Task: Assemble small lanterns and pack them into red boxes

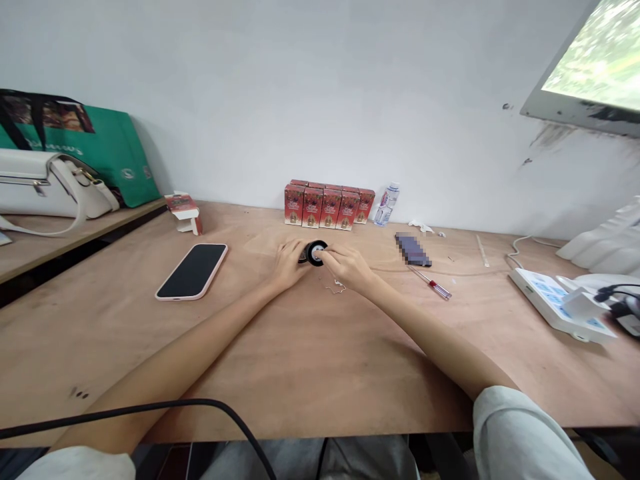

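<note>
Near the middle of the table, a small round black object point(315, 253) with a pale, silvery centre is held up on edge, its face turned toward me. My left hand point(289, 263) is closed around its left side. From the right, my right hand point(346, 265) is closed, fingertips pressed at the centre of that face. Whether those fingertips pinch a tiny part I cannot make out. Below the hands lies a thin, crooked pale strand point(337, 289) on the wood. The back of the round object is hidden.
Red boxes point(320, 208) and a clear bottle point(387, 205) stand by the wall. A phone point(192, 272) and opened box point(186, 212) lie left. Rightward are a blurred dark slab point(413, 249), a screwdriver point(436, 287) and a power strip point(560, 303). A black cable point(200, 402) crosses the front.
</note>
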The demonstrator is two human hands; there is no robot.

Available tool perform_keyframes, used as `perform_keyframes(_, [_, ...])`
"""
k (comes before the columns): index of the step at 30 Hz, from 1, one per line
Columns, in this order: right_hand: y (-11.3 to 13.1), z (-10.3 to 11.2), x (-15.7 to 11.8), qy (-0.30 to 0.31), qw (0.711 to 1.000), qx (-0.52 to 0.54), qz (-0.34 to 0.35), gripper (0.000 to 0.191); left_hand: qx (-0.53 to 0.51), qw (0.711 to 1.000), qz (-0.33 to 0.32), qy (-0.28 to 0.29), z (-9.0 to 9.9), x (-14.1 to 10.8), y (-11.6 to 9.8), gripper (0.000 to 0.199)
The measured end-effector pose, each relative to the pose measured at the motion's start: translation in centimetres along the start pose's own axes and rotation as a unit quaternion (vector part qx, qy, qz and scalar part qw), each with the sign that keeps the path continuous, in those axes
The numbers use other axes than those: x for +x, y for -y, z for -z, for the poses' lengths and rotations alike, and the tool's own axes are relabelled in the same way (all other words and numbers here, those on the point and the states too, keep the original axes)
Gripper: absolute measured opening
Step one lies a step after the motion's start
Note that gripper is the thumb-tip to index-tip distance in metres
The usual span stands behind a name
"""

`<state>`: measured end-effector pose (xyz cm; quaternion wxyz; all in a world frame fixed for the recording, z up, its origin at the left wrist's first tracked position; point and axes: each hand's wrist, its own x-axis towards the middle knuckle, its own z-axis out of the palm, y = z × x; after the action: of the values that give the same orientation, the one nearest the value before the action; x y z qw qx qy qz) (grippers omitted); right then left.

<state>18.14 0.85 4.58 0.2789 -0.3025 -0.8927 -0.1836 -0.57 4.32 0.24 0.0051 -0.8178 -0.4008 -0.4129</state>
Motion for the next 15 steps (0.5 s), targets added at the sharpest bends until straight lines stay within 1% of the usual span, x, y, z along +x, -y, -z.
perform_keyframes(2, [0.2,-0.3,-0.2,0.001,0.999,-0.008,0.032,0.034,0.006,1.0,0.005,0.001,-0.2,0.0,0.3,0.038])
perform_keyframes(4, [0.5,-0.8,-0.4,-0.005,0.999,-0.023,0.044,0.036,0.01,1.0,0.015,-0.001,-0.4,0.1,0.6,0.038])
perform_keyframes(9, [1.7,-2.1,-0.9,-0.014,0.998,-0.046,0.027,0.048,0.012,0.999,0.044,-0.026,-0.8,0.1,1.2,0.036])
perform_keyframes(12, [2.1,-2.3,-1.0,-0.012,0.999,-0.022,0.027,0.059,0.01,0.998,0.052,-0.037,-1.0,0.0,1.4,0.035])
perform_keyframes(15, [2.0,-1.8,-0.8,-0.012,1.0,0.028,-0.005,0.071,-0.007,0.996,0.062,-0.059,-1.0,0.1,1.3,0.042])
